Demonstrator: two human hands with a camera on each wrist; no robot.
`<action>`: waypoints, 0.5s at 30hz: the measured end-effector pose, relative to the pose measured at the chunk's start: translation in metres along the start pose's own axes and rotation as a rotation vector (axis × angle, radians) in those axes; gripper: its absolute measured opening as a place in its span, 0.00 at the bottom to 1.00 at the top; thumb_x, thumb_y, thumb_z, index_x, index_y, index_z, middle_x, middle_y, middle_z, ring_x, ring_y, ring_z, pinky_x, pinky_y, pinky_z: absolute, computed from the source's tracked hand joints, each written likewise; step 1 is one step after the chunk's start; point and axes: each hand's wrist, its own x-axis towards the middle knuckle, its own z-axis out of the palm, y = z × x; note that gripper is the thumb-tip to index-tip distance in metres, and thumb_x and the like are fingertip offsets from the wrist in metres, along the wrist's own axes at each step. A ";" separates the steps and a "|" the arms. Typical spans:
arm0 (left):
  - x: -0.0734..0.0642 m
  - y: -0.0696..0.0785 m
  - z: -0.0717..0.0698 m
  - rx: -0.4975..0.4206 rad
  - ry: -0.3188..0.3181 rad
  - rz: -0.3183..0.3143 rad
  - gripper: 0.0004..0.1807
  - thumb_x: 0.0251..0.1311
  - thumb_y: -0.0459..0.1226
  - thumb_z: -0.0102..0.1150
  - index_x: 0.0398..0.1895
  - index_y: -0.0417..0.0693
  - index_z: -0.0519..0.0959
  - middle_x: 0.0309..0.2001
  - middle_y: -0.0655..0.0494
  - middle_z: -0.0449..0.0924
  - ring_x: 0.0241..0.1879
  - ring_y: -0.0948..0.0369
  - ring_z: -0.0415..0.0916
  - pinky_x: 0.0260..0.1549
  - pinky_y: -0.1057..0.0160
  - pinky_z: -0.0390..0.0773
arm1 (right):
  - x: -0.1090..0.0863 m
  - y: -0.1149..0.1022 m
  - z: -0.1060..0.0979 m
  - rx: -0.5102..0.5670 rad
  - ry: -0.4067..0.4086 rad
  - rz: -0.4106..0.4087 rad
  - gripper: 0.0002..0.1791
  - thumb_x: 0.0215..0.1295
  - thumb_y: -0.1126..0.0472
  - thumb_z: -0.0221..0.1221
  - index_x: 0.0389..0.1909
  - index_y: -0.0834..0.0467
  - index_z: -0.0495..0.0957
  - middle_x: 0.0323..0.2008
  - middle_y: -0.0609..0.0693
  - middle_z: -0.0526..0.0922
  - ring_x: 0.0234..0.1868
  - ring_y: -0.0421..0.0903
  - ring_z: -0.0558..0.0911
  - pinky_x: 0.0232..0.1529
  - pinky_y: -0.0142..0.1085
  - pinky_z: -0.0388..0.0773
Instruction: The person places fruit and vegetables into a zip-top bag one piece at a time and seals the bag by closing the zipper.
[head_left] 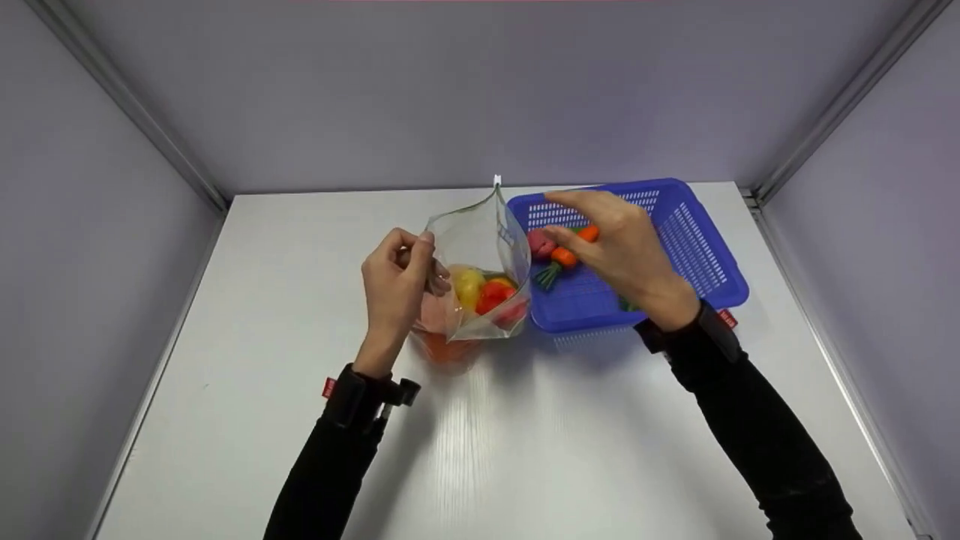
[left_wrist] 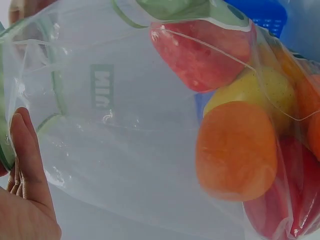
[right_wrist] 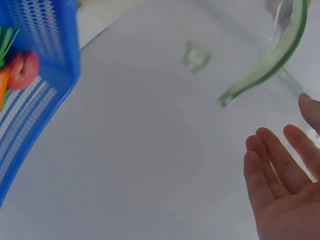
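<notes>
My left hand [head_left: 397,277] pinches the left edge of the mouth of a clear zip bag [head_left: 469,234]. The bag stands with its mouth spread and its green zip strip [right_wrist: 272,65] showing in the right wrist view. Inside it lie a yellow fruit [left_wrist: 265,92], an orange fruit [left_wrist: 235,150], a pinkish-red piece [left_wrist: 205,55] and other red and orange pieces. Over the blue basket [head_left: 724,274] hovers my right hand [head_left: 626,244], its fingers and thumb apart with nothing between them.
The basket stands right beside the bag, holding orange carrots [head_left: 564,257] with green tops and a pink piece [head_left: 540,244]. A green bit [head_left: 627,304] shows partly behind my right wrist. Grey walls [head_left: 375,90] border the white table [head_left: 300,247] at the back and sides.
</notes>
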 end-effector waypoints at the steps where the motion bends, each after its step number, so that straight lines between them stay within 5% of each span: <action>1: 0.000 0.000 0.000 0.000 0.000 0.003 0.15 0.76 0.37 0.57 0.30 0.35 0.75 0.19 0.44 0.81 0.14 0.56 0.79 0.17 0.61 0.82 | -0.001 0.006 -0.002 -0.012 -0.014 0.038 0.24 0.68 0.57 0.69 0.61 0.64 0.81 0.57 0.58 0.85 0.60 0.56 0.82 0.63 0.50 0.77; 6: -0.004 0.001 -0.002 -0.006 0.005 0.002 0.15 0.76 0.36 0.57 0.30 0.36 0.75 0.20 0.43 0.81 0.14 0.57 0.78 0.17 0.62 0.82 | 0.001 0.038 0.001 -0.082 -0.121 0.170 0.25 0.70 0.55 0.68 0.62 0.64 0.80 0.59 0.61 0.83 0.62 0.60 0.81 0.65 0.54 0.74; 15: -0.009 0.002 -0.003 -0.011 0.006 0.006 0.15 0.76 0.36 0.56 0.31 0.34 0.75 0.19 0.43 0.81 0.14 0.57 0.78 0.17 0.61 0.82 | 0.009 0.075 0.016 -0.184 -0.359 0.291 0.28 0.72 0.54 0.66 0.68 0.61 0.76 0.65 0.62 0.79 0.66 0.61 0.77 0.68 0.56 0.71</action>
